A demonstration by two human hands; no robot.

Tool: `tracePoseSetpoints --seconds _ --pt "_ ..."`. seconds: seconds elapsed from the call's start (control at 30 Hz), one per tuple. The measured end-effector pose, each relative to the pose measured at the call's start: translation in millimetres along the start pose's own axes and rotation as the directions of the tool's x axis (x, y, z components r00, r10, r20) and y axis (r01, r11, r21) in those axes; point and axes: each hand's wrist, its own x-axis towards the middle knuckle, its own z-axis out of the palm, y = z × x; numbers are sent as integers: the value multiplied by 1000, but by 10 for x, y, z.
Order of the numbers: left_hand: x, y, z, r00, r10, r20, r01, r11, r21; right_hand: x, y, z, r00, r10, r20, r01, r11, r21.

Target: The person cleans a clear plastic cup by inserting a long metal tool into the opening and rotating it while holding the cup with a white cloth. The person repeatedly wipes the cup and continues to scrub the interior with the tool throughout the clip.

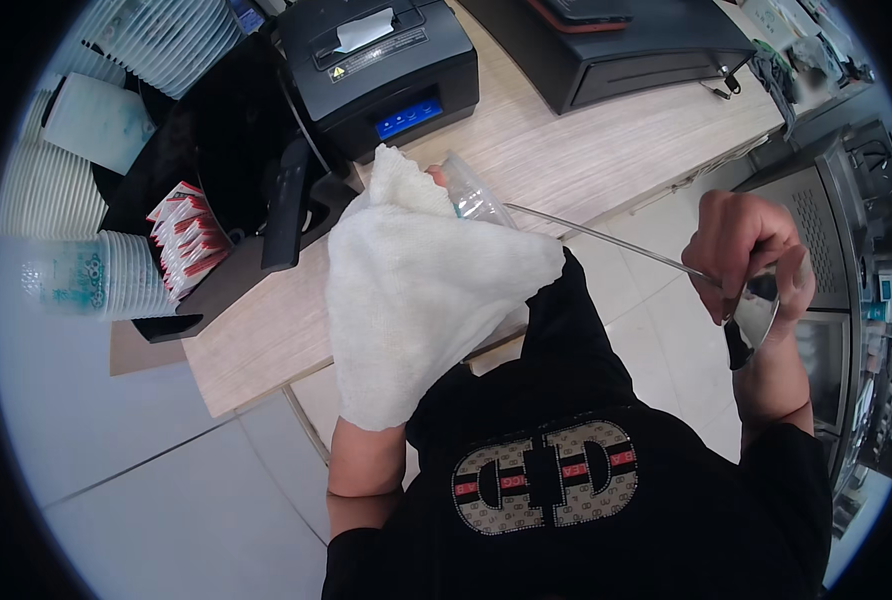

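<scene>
A white cloth (pixel 416 300) drapes over my left hand (pixel 437 175) and forearm, so that only a fingertip shows beside a clear plastic cup (pixel 477 196). The cup lies tilted against the cloth, and my left hand's grip on it is mostly hidden. At the right, my right hand (pixel 750 259) is closed around a long-handled metal spoon (pixel 752 319). The spoon's broad shiny end is at the palm, and its thin shaft reaches left to the cup, where its far tip is hidden.
A black receipt printer (pixel 397 82) and a black cash drawer (pixel 659 75) stand on the wooden counter (pixel 266 349). To the left are stacked plastic cups (pixel 100 277), more stacked containers (pixel 164 45) and red-and-white packets (pixel 187 244) in a black holder. Steel equipment (pixel 798 217) stands at the right.
</scene>
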Motion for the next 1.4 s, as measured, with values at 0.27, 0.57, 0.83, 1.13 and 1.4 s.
tracePoseSetpoints --seconds 0.27,0.57,0.83,1.13,1.4 --pt "-102 -164 56 987 156 -33 -150 976 156 12 -62 25 1000 1 15 -2 1000 4" --pt "108 126 1 961 273 37 -270 960 -73 66 -170 65 1000 26 4 -25 991 -135" --pt "281 299 -122 946 325 10 -325 946 2 424 -598 312 995 89 48 -60 904 -422" --pt "526 403 -278 872 481 -85 -461 868 183 869 -929 804 967 251 40 -148 687 -711" --pt "550 283 -193 851 500 -159 -466 860 209 1051 -1004 970 933 352 79 -168 616 -770"
